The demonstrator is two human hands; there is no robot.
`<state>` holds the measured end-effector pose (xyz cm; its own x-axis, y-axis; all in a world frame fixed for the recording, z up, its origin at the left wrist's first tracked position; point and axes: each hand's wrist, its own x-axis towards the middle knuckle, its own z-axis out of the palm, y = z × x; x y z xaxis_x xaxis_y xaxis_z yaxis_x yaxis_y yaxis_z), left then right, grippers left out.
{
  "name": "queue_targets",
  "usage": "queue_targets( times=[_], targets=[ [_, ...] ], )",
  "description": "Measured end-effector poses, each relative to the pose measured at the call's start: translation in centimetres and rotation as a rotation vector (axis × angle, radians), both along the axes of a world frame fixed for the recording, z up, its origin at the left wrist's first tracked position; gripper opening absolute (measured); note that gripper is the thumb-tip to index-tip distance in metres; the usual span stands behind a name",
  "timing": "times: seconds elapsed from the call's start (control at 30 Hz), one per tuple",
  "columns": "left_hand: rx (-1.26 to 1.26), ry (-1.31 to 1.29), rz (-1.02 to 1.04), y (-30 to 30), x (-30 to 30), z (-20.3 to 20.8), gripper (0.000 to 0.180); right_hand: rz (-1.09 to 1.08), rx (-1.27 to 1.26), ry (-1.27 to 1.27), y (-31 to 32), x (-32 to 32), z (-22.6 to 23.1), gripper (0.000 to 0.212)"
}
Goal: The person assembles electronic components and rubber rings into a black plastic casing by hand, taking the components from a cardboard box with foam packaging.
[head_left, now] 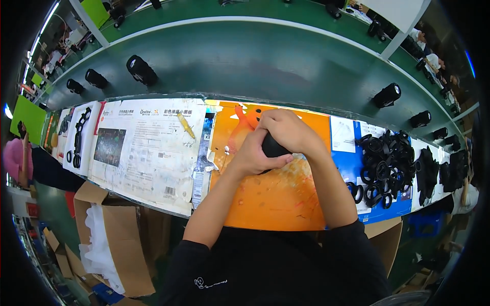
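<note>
Head view: left hand (249, 156), fingers curled round a black rounded piece (274, 147); right hand (291, 130), fingers closed over its top. Step in hand, apparently: two-handed gripping or pressing; next move likely calls for steady hold. Piece mostly covered; contact with orange-covered surface (275, 209) beneath, undeterminable. Black rings (385, 171), right: tangled, uncountable. Far black cylinders (141, 70): details indistinct.

Free to pass between the forearms (212, 208) above the orange board's (275, 206) near half, and over the white printed board (153, 176) leftward, skirting a yellow tool (186, 126); blocked rightward by heaped black rings (385, 168).
</note>
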<state>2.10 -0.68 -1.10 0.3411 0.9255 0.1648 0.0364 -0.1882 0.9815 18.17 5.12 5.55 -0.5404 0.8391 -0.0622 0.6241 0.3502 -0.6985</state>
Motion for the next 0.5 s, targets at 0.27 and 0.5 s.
queue_targets(
  times=[0.27, 0.5],
  targets=[
    [-0.23, -0.584, -0.039, 1.0, -1.7, -2.7, 0.092, -0.325, -0.484, 0.911, -3.3, -0.3, -4.0, 0.044],
    [-0.31, -1.027, 0.036, 1.3, -1.4, -2.0, 0.089, -0.401, -0.712, 1.17, -10.0, -2.0, -6.7, 0.05]
  ],
)
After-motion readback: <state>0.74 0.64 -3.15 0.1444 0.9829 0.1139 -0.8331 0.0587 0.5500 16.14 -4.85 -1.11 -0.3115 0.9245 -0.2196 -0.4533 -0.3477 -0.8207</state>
